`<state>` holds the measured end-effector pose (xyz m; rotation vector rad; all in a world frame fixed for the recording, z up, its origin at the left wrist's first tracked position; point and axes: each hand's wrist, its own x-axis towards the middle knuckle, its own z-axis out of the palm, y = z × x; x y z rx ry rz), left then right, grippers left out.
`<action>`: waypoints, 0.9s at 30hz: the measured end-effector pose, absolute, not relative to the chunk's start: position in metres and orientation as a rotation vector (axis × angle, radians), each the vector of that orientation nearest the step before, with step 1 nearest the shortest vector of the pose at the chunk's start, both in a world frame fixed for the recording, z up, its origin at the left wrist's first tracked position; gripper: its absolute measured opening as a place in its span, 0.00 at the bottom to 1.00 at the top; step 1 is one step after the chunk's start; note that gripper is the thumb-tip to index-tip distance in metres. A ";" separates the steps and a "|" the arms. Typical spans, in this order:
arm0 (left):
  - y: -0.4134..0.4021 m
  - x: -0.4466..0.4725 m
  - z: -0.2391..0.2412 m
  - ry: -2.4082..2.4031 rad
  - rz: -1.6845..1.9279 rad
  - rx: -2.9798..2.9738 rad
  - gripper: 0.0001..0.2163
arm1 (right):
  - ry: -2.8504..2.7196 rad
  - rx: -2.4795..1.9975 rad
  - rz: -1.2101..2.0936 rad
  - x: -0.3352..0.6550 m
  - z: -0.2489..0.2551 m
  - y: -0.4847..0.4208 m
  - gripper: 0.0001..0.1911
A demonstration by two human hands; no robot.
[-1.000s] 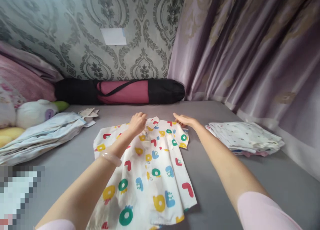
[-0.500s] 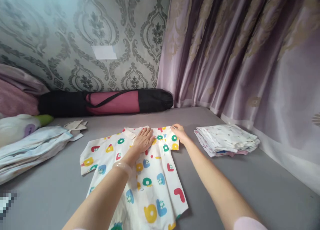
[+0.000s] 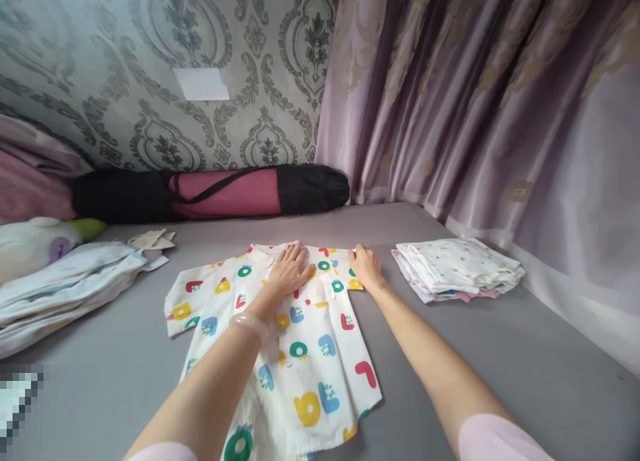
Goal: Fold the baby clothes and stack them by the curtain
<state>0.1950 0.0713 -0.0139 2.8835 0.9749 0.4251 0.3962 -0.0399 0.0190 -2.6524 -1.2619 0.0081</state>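
Note:
A small white shirt (image 3: 300,354) printed with red, yellow, green and blue shapes lies spread flat on the grey bed (image 3: 500,354). My left hand (image 3: 289,272) rests flat on its chest just below the collar, fingers stretched out. My right hand (image 3: 367,267) lies on the shirt's right sleeve, which looks folded in toward the body; its fingers press down on the cloth. The left sleeve is spread out to the side. A pale bangle circles my left wrist.
A stack of folded pale garments (image 3: 457,269) sits to the right of the shirt. Light blue clothes (image 3: 65,291) and a soft toy (image 3: 35,244) lie at the left. A black and pink rolled bag (image 3: 215,193) lies along the patterned wall. Purple curtains (image 3: 475,101) hang at the right.
My left hand has gone from curled at the collar to lying flat on the chest. My right hand stays at the right sleeve, now pressed down. The view has turned a little to the right.

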 end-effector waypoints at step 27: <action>0.087 0.182 0.011 0.833 0.715 2.315 0.17 | -1.713 -2.061 0.512 0.297 0.012 0.043 0.32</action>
